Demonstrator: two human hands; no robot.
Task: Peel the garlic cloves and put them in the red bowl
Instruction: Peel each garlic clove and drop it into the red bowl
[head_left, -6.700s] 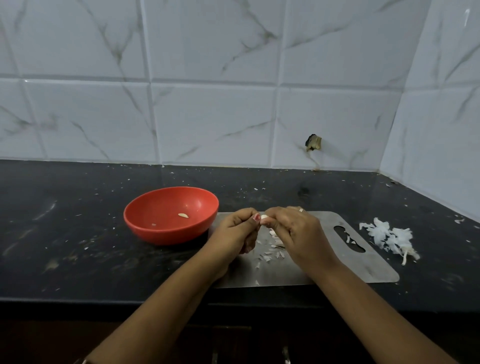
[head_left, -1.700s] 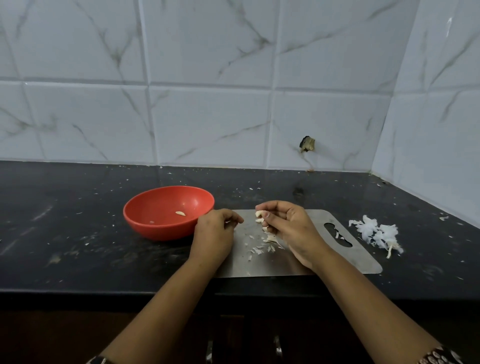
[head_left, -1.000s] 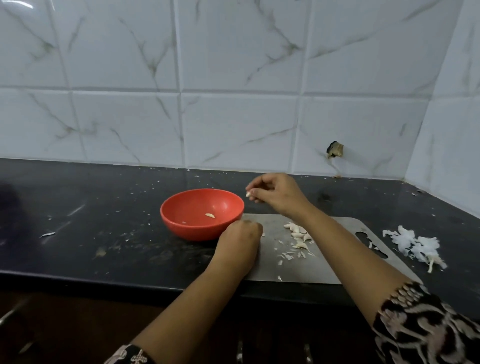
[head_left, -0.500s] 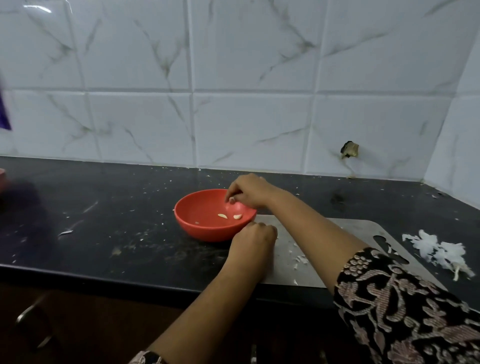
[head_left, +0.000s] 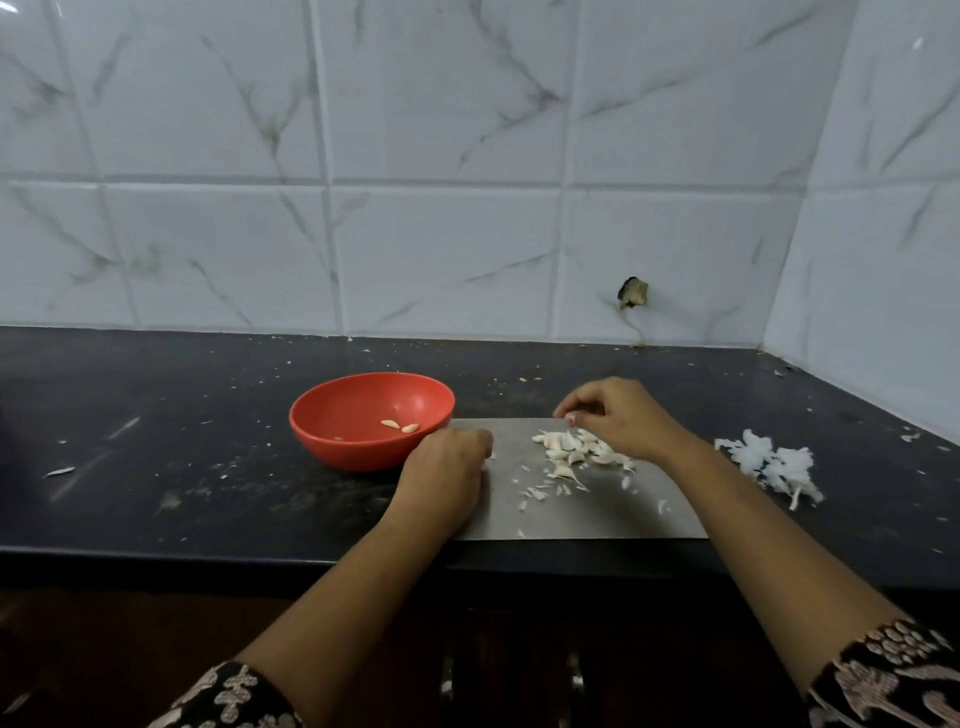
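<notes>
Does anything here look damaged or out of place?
Yes: a ragged hole is broken through the wall tile above the black counter, with cracks running from it. Loose garlic skin bits are strewn over it, away from the peel pile.

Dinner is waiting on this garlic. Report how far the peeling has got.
Done: two peeled cloves lie in the red bowl, and a heap of skins sits on the counter to the right. In hand: the right hand hangs over the pile of garlic cloves on the metal cutting board; whether it grips one is unclear. The left hand rests curled at the board's edge. Left: that whole pile.
</notes>
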